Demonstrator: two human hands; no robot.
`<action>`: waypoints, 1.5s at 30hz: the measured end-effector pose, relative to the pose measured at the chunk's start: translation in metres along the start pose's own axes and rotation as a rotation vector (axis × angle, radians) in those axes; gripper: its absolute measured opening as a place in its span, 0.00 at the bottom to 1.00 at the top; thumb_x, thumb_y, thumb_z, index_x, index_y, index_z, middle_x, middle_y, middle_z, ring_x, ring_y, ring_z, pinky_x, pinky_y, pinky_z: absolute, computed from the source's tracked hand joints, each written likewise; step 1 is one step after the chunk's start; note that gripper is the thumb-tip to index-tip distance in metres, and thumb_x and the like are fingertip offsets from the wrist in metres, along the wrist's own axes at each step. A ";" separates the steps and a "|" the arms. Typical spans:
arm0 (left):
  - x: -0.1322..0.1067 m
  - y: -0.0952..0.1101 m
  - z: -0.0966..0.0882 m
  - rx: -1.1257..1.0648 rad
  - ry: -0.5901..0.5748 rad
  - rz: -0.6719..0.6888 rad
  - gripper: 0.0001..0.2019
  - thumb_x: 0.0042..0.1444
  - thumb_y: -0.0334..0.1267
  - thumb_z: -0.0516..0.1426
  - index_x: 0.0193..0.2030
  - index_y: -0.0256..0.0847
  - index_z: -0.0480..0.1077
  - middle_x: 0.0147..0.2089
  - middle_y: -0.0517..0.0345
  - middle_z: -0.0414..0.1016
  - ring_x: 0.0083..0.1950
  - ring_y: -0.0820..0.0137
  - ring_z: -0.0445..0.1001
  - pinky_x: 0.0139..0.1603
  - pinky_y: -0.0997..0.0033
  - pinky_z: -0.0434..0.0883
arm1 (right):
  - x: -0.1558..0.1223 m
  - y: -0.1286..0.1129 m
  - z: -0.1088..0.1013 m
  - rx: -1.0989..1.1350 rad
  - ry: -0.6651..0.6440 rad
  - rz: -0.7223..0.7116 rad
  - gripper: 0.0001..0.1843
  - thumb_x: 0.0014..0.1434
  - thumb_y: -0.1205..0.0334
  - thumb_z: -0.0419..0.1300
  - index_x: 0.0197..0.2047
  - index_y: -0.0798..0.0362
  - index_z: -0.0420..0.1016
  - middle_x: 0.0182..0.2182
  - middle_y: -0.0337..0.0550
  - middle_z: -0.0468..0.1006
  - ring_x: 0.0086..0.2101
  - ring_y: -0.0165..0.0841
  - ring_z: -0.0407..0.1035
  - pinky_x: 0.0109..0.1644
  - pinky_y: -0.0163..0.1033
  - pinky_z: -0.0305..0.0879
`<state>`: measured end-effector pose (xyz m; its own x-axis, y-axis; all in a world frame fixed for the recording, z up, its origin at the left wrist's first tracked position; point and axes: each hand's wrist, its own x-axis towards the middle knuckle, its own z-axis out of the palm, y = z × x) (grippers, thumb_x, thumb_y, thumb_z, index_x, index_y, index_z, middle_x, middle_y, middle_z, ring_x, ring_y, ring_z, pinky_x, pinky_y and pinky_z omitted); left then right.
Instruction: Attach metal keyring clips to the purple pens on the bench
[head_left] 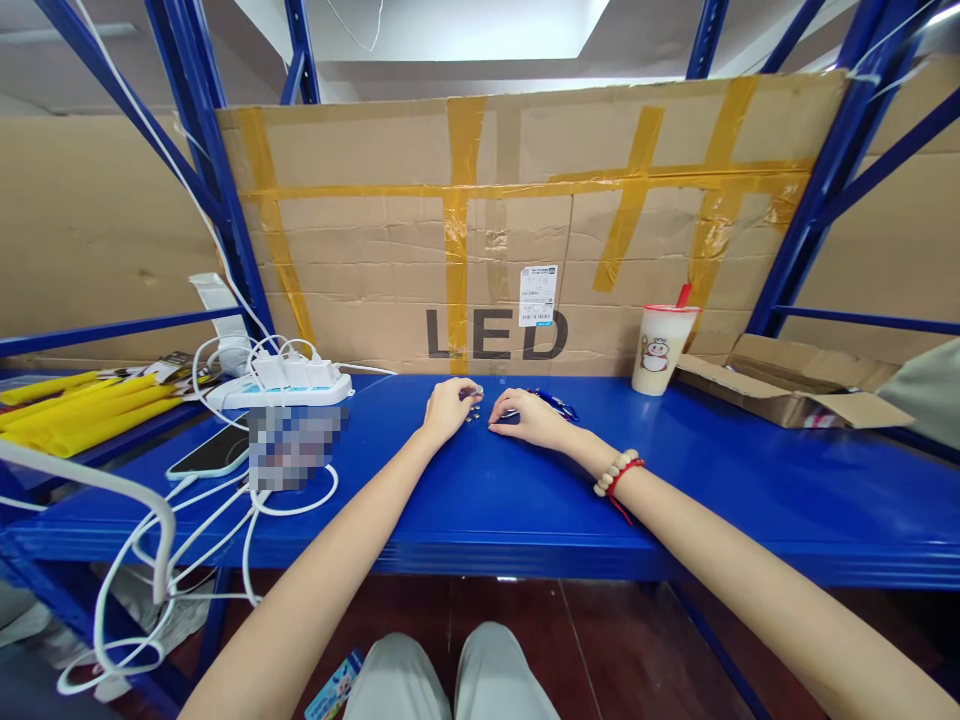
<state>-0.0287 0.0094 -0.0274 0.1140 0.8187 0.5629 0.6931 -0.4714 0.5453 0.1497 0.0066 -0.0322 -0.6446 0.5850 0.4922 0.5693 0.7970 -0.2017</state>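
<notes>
My left hand (448, 408) rests on the blue shelf top (480, 490), its thumb and fingers pinched together. A small pale, shiny bit shows at the fingertips, too small to name. Several tiny gold-coloured pieces (473, 414) lie just to the right of this hand. Across a narrow gap, my right hand (531, 420) is curled with thumb and forefinger closed toward each other near the surface. What those fingers hold, if anything, I cannot make out. Behind the right hand lies a shiny dark blue wrapper or packet (556, 404), partly hidden by it.
A white power strip (289, 385) with plugs, a phone (210, 452) and loose white cables (300, 508) occupy the left. Yellow-wrapped items (90, 410) lie further left. A drink cup (663, 350) and an open cardboard box (787, 385) stand right. A cardboard sheet (360, 270) walls the back.
</notes>
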 end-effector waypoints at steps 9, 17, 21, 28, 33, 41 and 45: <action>0.000 -0.001 0.003 -0.161 -0.100 0.082 0.05 0.46 0.30 0.56 0.30 0.37 0.74 0.31 0.58 0.77 0.31 0.73 0.72 0.38 0.74 0.68 | 0.000 -0.008 -0.009 -0.105 0.329 0.019 0.07 0.56 0.61 0.58 0.33 0.51 0.77 0.36 0.43 0.74 0.37 0.32 0.68 0.41 0.37 0.63; -0.003 0.007 0.001 -0.103 -0.173 0.105 0.11 0.49 0.43 0.56 0.35 0.40 0.76 0.30 0.60 0.77 0.29 0.73 0.70 0.34 0.75 0.66 | 0.001 -0.013 -0.011 0.013 0.467 -0.029 0.12 0.58 0.56 0.54 0.34 0.49 0.78 0.35 0.43 0.73 0.37 0.32 0.68 0.40 0.37 0.65; -0.003 0.007 0.001 -0.078 -0.169 0.099 0.11 0.50 0.43 0.56 0.35 0.42 0.76 0.33 0.60 0.78 0.30 0.72 0.69 0.35 0.75 0.65 | 0.001 -0.012 -0.011 0.041 0.478 0.005 0.12 0.57 0.54 0.55 0.33 0.49 0.78 0.35 0.43 0.73 0.36 0.32 0.68 0.38 0.37 0.65; -0.004 0.006 0.002 -0.041 -0.182 0.140 0.10 0.51 0.41 0.55 0.36 0.43 0.75 0.34 0.60 0.78 0.30 0.72 0.70 0.34 0.75 0.65 | 0.000 -0.010 -0.010 0.008 0.361 0.010 0.11 0.57 0.57 0.56 0.33 0.51 0.77 0.38 0.43 0.72 0.40 0.32 0.67 0.39 0.36 0.64; 0.002 -0.003 0.002 -0.104 0.005 -0.023 0.08 0.54 0.37 0.51 0.36 0.41 0.70 0.34 0.57 0.77 0.35 0.71 0.73 0.38 0.74 0.66 | 0.001 -0.008 -0.012 0.054 0.382 0.084 0.14 0.59 0.58 0.52 0.46 0.50 0.71 0.39 0.43 0.72 0.37 0.31 0.67 0.37 0.36 0.64; 0.008 -0.013 -0.003 -0.074 0.055 -0.338 0.10 0.58 0.44 0.45 0.33 0.41 0.61 0.32 0.56 0.75 0.31 0.70 0.72 0.36 0.69 0.66 | 0.000 0.009 -0.023 0.113 0.804 0.316 0.15 0.56 0.62 0.50 0.47 0.53 0.68 0.36 0.44 0.69 0.32 0.30 0.65 0.35 0.37 0.64; 0.005 -0.011 -0.002 0.026 -0.080 -0.296 0.14 0.42 0.41 0.61 0.29 0.41 0.59 0.29 0.57 0.74 0.32 0.69 0.73 0.34 0.72 0.66 | -0.001 0.013 -0.022 0.134 0.817 0.338 0.15 0.55 0.63 0.50 0.46 0.53 0.68 0.37 0.45 0.68 0.31 0.30 0.64 0.33 0.37 0.64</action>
<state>-0.0374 0.0176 -0.0293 -0.0411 0.9429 0.3305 0.7228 -0.2004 0.6614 0.1687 0.0128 -0.0169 0.1401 0.5433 0.8278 0.5654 0.6424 -0.5174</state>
